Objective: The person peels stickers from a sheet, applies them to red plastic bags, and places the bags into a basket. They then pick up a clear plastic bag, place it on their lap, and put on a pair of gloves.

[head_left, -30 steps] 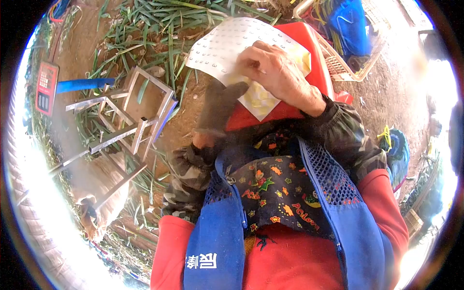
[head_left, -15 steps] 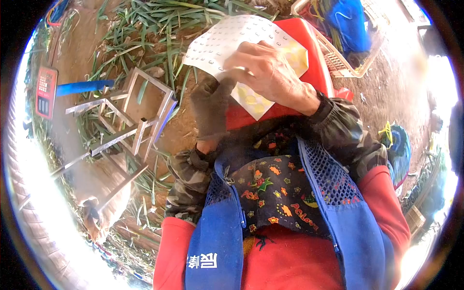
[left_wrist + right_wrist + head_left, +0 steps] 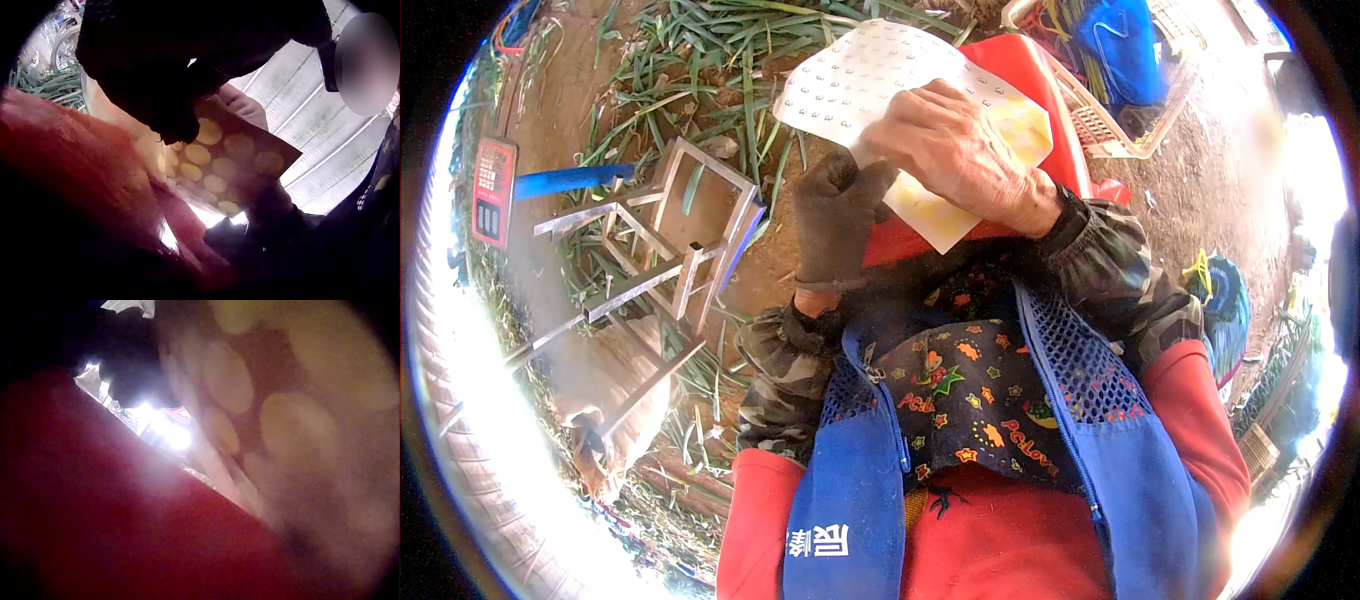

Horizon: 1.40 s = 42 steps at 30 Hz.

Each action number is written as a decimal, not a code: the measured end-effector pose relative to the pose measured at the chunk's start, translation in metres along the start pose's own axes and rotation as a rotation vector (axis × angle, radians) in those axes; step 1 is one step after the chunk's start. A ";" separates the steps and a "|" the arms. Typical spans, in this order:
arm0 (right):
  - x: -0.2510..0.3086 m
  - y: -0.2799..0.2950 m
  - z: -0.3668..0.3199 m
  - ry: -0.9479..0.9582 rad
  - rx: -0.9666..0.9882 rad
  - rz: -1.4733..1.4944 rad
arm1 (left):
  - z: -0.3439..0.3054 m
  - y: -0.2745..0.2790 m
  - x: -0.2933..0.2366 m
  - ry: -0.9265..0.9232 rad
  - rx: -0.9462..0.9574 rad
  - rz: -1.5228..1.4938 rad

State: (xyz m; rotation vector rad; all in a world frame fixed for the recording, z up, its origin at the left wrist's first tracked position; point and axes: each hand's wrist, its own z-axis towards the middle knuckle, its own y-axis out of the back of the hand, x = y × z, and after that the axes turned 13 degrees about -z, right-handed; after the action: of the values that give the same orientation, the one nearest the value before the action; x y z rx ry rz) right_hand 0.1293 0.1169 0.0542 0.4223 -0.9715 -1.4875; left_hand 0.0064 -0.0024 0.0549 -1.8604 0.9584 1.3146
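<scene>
A white sticker sheet (image 3: 850,85), printed with rows of small marks, slants over the red plastic stool (image 3: 1010,60). Yellow round patches show on its near part and in the left wrist view. My bare right hand (image 3: 965,160) bends over the sheet's middle and pinches it, its fingertips hidden from above. At the sheet's left edge, my left hand (image 3: 832,210) in a dark glove has curled fingers, with the thumb against the paper. The left wrist view shows the glove as a dark shape over the round patches; the right wrist view is mostly blurred sheet and red stool.
A metal frame (image 3: 665,240) lies to the left on soil, near a red scale display (image 3: 495,190). Long green leaves (image 3: 740,70) spread beyond the stool. At the far right stands a cream plastic crate (image 3: 1105,140) with a blue bag (image 3: 1125,50).
The gloved left hand, blurred and lower at first, has come up to the sheet's edge and its fingers have curled. The right hand has shifted slightly, and the sheet has moved a little up.
</scene>
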 end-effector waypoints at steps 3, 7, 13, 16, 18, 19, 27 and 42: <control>-0.002 0.000 0.000 -0.085 0.025 0.054 | 0.000 0.001 -0.002 -0.002 0.042 -0.015; 0.000 0.000 0.000 -0.162 0.015 0.109 | 0.002 0.000 -0.001 -0.015 -0.023 -0.097; 0.000 -0.003 -0.004 -0.123 0.020 0.125 | 0.001 -0.006 -0.006 -0.117 -0.166 -0.093; 0.002 -0.002 -0.001 -0.105 0.005 0.101 | 0.004 0.000 0.006 -0.153 -0.151 -0.178; 0.003 -0.002 0.001 -0.102 -0.019 0.091 | 0.005 -0.001 0.005 -0.165 -0.157 -0.183; 0.003 -0.002 0.001 -0.108 -0.019 0.098 | 0.005 -0.003 0.005 -0.171 -0.160 -0.186; 0.004 0.002 0.003 -0.147 0.024 0.162 | -0.004 -0.007 -0.007 -0.117 -0.126 -0.024; 0.002 0.002 -0.001 -0.387 0.036 0.347 | -0.003 -0.006 -0.007 -0.090 -0.041 -0.036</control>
State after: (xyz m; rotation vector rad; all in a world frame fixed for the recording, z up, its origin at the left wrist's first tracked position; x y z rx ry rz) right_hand 0.1310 0.1146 0.0555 -0.0177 -1.3040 -1.2557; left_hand 0.0110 -0.0001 0.0631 -1.8240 0.8534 1.3931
